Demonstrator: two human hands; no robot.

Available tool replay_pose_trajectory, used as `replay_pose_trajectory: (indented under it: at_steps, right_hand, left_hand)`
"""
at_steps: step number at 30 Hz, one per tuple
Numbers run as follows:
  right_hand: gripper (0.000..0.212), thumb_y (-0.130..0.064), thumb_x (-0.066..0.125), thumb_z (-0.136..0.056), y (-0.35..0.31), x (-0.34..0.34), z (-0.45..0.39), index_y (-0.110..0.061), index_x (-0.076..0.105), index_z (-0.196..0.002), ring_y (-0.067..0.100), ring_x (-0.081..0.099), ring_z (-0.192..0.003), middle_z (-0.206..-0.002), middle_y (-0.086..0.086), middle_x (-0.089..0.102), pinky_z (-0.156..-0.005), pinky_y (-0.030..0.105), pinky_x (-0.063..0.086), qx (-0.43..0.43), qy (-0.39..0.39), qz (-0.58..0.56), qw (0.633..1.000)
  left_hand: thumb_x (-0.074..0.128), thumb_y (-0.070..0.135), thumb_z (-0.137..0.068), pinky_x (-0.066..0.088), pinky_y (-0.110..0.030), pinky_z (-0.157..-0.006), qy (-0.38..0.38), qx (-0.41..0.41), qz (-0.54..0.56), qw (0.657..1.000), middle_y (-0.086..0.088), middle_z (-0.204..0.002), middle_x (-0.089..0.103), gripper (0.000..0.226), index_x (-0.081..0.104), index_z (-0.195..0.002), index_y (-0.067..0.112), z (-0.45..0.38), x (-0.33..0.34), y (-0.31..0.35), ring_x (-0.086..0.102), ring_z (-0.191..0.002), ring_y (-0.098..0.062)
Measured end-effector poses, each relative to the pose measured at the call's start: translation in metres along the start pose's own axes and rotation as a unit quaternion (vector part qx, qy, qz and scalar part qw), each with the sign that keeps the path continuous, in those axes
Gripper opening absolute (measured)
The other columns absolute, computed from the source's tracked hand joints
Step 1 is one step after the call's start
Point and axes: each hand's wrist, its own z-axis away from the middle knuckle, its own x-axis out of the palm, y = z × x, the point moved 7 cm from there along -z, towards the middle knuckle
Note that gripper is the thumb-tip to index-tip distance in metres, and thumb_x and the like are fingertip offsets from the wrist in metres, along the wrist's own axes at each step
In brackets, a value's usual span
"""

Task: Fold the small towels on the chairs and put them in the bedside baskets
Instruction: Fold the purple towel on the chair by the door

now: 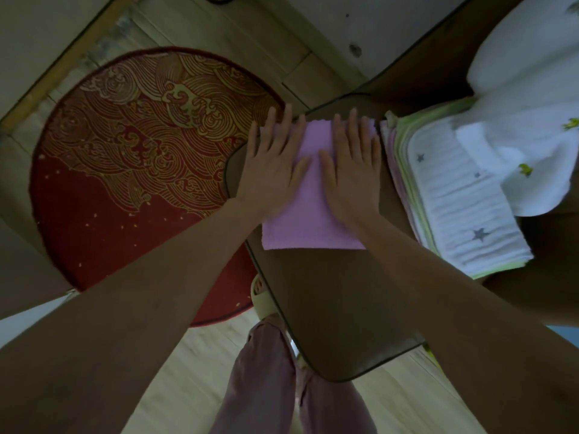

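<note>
both flat hands, left hand (268,170) and right hand (353,170), press the pink towel (308,223); long axis running away from the person

— What colour is the towel (308,214) on the chair seat (329,308)?
— Plain lilac-pink; the seat is dark brown.
— And the stack (463,208) beside it?
— White ribbed cloth with grey stars, green edges beneath.
— The rug (125,145)?
— Deep red, gold wave lines and specks. The trousers (266,386) are dusty mauve.

Hands: left hand (272,166) and right hand (352,169) pressed flat on the pink towel (308,214).
Chair: brown chair seat (338,302) bore a towel stack (457,195) beside it.
Floor: red round rug (125,158).
</note>
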Motion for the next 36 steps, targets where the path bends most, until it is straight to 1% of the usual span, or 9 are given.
replay_pose_trajectory:
  at_steps: [8,12,14,20,27,29,32,34,36]
  right_hand:
    - [0.065,-0.048,0.02,-0.102,0.012,0.007,0.018,-0.013,0.007,-0.155,0.023,-0.002,-0.151,-0.163,0.01,0.004,-0.122,0.041,0.003,0.034,0.006,-0.004,0.999]
    - [0.062,-0.041,0.032,-0.102,0.004,0.0,0.068,-0.008,0.021,-0.153,0.026,0.01,-0.15,-0.16,0.014,0.017,-0.121,0.046,0.013,-0.023,0.005,0.018,1.0]
    - [0.061,-0.043,0.033,-0.102,0.001,0.004,0.092,-0.01,0.024,-0.153,0.027,0.011,-0.15,-0.161,0.014,0.016,-0.119,0.049,0.018,-0.054,-0.032,0.03,0.998]
    - [0.063,-0.049,0.028,-0.102,0.014,-0.002,0.066,-0.013,0.024,-0.154,0.025,0.013,-0.15,-0.161,0.01,0.017,-0.117,0.051,0.023,-0.116,-0.106,0.103,0.982]
    - [0.065,-0.054,0.025,-0.1,0.04,-0.02,0.019,-0.021,0.015,-0.156,0.018,0.003,-0.15,-0.162,0.003,0.009,-0.12,0.04,-0.004,-0.21,-0.203,0.185,0.938]
    - [0.066,-0.054,0.022,-0.098,0.042,-0.027,0.023,-0.021,0.016,-0.155,0.022,0.008,-0.149,-0.162,0.004,0.011,-0.12,0.039,-0.003,-0.197,-0.23,0.191,0.934]
    - [0.064,-0.048,0.021,-0.098,0.032,-0.046,0.028,-0.019,0.015,-0.155,0.027,0.01,-0.149,-0.162,0.007,0.011,-0.121,0.038,-0.004,-0.186,-0.237,0.193,0.934]
    - [0.061,-0.042,0.029,-0.102,0.02,-0.062,0.027,-0.017,0.013,-0.155,0.024,0.01,-0.15,-0.163,0.008,0.011,-0.121,0.037,0.0,-0.155,-0.273,0.205,0.927]
    - [0.055,-0.04,0.035,-0.103,0.003,-0.093,0.023,-0.016,0.024,-0.152,0.025,0.031,-0.142,-0.156,0.01,0.031,-0.117,0.034,0.017,-0.11,-0.299,0.189,0.929]
  left_hand:
    - [0.019,0.051,-0.1,0.007,-0.051,-0.12,-0.05,0.101,-0.009,0.994,-0.016,-0.161,0.009,0.067,0.016,-0.154,0.011,-0.014,0.0,0.004,0.006,-0.148,-0.034]
    - [0.031,0.041,-0.101,0.016,-0.055,-0.117,-0.014,0.141,-0.02,0.99,-0.02,-0.158,0.02,0.06,0.026,-0.151,0.009,0.015,-0.006,0.015,0.015,-0.146,-0.037]
    - [0.03,0.043,-0.101,0.017,-0.055,-0.117,-0.044,0.163,-0.026,0.985,-0.016,-0.159,0.018,0.06,0.024,-0.152,0.011,0.041,0.0,0.018,0.012,-0.148,-0.034]
    - [0.027,0.052,-0.099,0.02,-0.057,-0.115,-0.094,0.105,-0.011,0.99,-0.013,-0.161,0.011,0.067,0.021,-0.154,0.014,0.048,-0.002,0.016,0.007,-0.149,-0.032]
    - [0.032,0.061,-0.093,0.021,-0.06,-0.112,-0.127,0.085,-0.006,0.988,-0.019,-0.16,0.009,0.078,0.02,-0.154,0.013,0.036,0.007,0.027,0.009,-0.147,-0.039]
    - [0.027,0.063,-0.091,0.026,-0.06,-0.111,-0.17,0.103,-0.009,0.98,-0.019,-0.16,0.011,0.08,0.022,-0.154,0.014,0.04,0.004,0.032,0.012,-0.146,-0.04]
    - [0.016,0.066,-0.091,0.02,-0.048,-0.116,-0.259,0.102,-0.015,0.96,-0.012,-0.162,-0.004,0.08,0.008,-0.156,0.02,0.036,-0.011,0.034,-0.001,-0.149,-0.032]
    - [0.029,0.053,-0.1,0.025,-0.041,-0.115,-0.305,0.094,-0.018,0.947,-0.01,-0.162,0.005,0.068,0.009,-0.155,0.019,0.028,-0.031,0.037,0.008,-0.149,-0.027]
    - [0.036,0.039,-0.103,0.031,-0.035,-0.111,-0.307,0.083,-0.005,0.948,-0.009,-0.155,0.031,0.058,0.021,-0.153,0.014,0.014,-0.061,0.047,0.031,-0.14,-0.025]
